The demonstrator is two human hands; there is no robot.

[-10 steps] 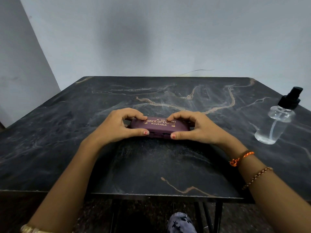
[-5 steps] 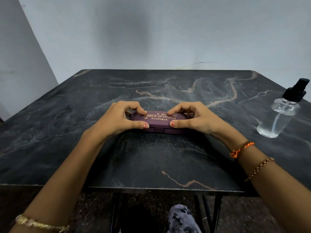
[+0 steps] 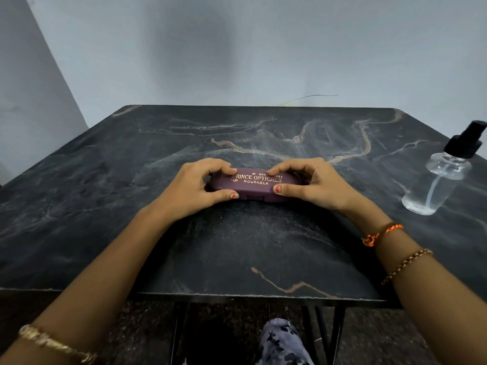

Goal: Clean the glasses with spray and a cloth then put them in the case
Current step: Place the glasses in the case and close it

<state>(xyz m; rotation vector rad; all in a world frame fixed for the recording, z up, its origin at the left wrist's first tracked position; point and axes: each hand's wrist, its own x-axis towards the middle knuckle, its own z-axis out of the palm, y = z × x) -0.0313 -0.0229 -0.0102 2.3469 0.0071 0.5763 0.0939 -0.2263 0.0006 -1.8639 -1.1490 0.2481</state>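
Note:
A maroon glasses case (image 3: 253,186) with gold lettering lies closed on the dark marble table (image 3: 237,246), near its middle. My left hand (image 3: 195,188) grips the case's left end, thumb on the front edge and fingers over the back. My right hand (image 3: 313,185) grips the right end the same way. A clear spray bottle (image 3: 440,177) with a black nozzle stands upright at the table's right edge, well apart from both hands. No glasses or cloth are visible.
The table's near edge (image 3: 237,296) runs across the lower part of the view, with black metal legs below it. A patterned trouser leg (image 3: 282,343) shows under the table. Plain grey walls stand behind and to the left.
Both hands keep their hold on the closed case. The fingers have curled a little further over its top edge. The camera view has shifted slightly.

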